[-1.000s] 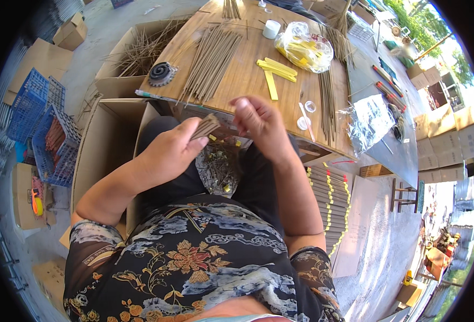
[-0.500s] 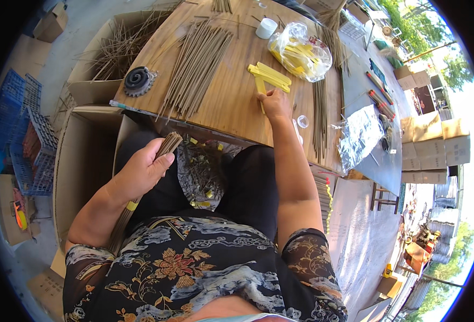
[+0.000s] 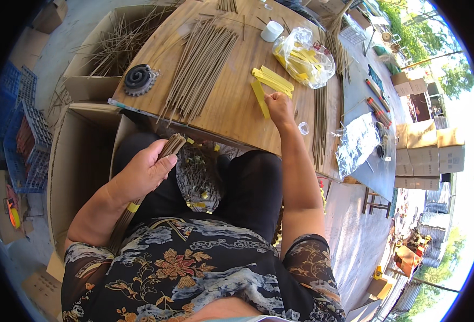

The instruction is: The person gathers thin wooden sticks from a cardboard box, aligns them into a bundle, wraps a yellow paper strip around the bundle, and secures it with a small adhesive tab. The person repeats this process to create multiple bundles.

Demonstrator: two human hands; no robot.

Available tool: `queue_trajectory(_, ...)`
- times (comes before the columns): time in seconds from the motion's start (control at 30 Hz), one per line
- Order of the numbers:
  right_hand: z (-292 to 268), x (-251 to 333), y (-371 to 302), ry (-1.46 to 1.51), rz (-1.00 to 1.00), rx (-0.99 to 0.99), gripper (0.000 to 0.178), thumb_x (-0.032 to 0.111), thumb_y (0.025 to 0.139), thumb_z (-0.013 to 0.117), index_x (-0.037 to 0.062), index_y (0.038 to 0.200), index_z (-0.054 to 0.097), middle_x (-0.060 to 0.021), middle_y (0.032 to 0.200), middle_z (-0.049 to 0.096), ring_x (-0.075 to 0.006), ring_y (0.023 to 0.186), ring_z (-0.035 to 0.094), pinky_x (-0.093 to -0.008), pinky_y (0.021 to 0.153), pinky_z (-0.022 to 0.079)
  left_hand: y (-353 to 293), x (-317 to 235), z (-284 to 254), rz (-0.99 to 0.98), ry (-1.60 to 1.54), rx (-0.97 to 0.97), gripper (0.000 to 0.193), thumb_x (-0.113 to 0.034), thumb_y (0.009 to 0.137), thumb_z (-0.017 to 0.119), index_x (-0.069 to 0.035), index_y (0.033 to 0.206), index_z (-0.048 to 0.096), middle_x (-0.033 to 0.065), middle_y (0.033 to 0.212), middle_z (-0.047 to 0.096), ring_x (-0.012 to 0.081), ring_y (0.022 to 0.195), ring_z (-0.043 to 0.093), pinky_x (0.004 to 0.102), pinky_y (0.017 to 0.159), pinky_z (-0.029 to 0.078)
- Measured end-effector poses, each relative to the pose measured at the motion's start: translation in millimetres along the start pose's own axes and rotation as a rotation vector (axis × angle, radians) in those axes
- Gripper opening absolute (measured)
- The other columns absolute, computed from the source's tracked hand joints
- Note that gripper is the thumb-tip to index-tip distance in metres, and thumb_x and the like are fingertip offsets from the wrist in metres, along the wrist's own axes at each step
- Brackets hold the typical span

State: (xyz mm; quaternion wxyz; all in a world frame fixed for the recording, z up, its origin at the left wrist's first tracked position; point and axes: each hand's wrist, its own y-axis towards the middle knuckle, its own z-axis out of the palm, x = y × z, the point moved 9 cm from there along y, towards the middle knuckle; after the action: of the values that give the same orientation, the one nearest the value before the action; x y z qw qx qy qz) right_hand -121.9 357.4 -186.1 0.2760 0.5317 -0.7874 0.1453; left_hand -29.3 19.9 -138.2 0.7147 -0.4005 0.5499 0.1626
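Note:
My left hand is wrapped round a bundle of thin brown incense sticks above my left thigh. A yellow band circles the bundle lower down, beside my forearm. Over the table my right hand pinches the edge of a single yellow paper strip. Just beyond that hand lies a small pile of yellow strips. Farther off, a clear plastic bag holds more yellow strips.
Loose sticks cover the left of the wooden table, near a dark coiled object. A white tub and a clear round lid stand around the bag. Open cardboard boxes flank my left side.
The strip in my right hand now shows its broad face and has come slightly away from the pile. My left hand keeps its hold on the bundle.

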Motion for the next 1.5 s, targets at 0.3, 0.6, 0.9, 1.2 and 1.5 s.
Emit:
queue_trajectory(0.3, -61, 160, -97, 0.927, -0.139, 0.395, 0.019, 0.012, 0.084, 0.056, -0.003, 0.095, 0.06, -0.0083, 0.081, 0.063, -0.0113, 0.068, 0.058, -0.0241, 0.06, 0.047, -6, -1, -3, 0.016, -0.023, -0.02, 0.029, -0.027, 0.09, 0.047, -0.004, 0.108, 0.043, -0.0012, 0.064, 0.044, 0.0022, 0.046, 0.038, 0.0148, 0.042, 0.033)
queue_trajectory(0.6, -131, 278, -222, 1.392, -0.816, 1.03, 0.016, 0.01, 0.083, 0.058, -0.0054, 0.087, 0.059, -0.0139, 0.079, 0.059, -0.0241, 0.068, 0.058, -0.0301, 0.06, 0.046, 0, -1, 6, -0.006, 0.003, 0.002, 0.031, -0.027, 0.09, 0.047, -0.004, 0.109, 0.043, -0.0013, 0.065, 0.044, 0.002, 0.046, 0.037, 0.0151, 0.043, 0.033)
queue_trajectory(0.9, -30, 42, -24, 0.12, -0.009, -0.121, 0.032, 0.03, 0.075, 0.065, -0.0003, 0.083, 0.059, -0.0131, 0.076, 0.061, -0.0245, 0.071, 0.058, -0.0336, 0.064, 0.045, 0, -3, 6, -0.005, -0.029, 0.013, 0.029, -0.025, 0.091, 0.046, -0.003, 0.109, 0.043, -0.0011, 0.065, 0.044, 0.0018, 0.047, 0.037, 0.0147, 0.043, 0.033)
queue_trajectory(1.2, 7, -15, -9, 0.049, 0.167, 0.028, 0.027, 0.031, 0.072, 0.063, 0.0052, 0.08, 0.063, -0.013, 0.078, 0.063, -0.0281, 0.076, 0.06, -0.0366, 0.068, 0.045, 2, 3, 0, -0.02, -0.046, -0.008, 0.031, -0.025, 0.09, 0.046, -0.003, 0.113, 0.042, -0.001, 0.065, 0.044, 0.0021, 0.047, 0.038, 0.0148, 0.042, 0.033)
queue_trajectory(1.5, -14, 13, -14, 0.008, -0.027, -0.14, 0.017, 0.018, 0.078, 0.058, 0.0017, 0.077, 0.062, -0.0173, 0.074, 0.061, -0.0308, 0.071, 0.059, -0.0371, 0.064, 0.044, -1, 0, 4, 0.003, -0.049, 0.018, 0.031, -0.024, 0.09, 0.046, -0.003, 0.112, 0.042, -0.0011, 0.065, 0.044, 0.0022, 0.047, 0.038, 0.0149, 0.042, 0.033)
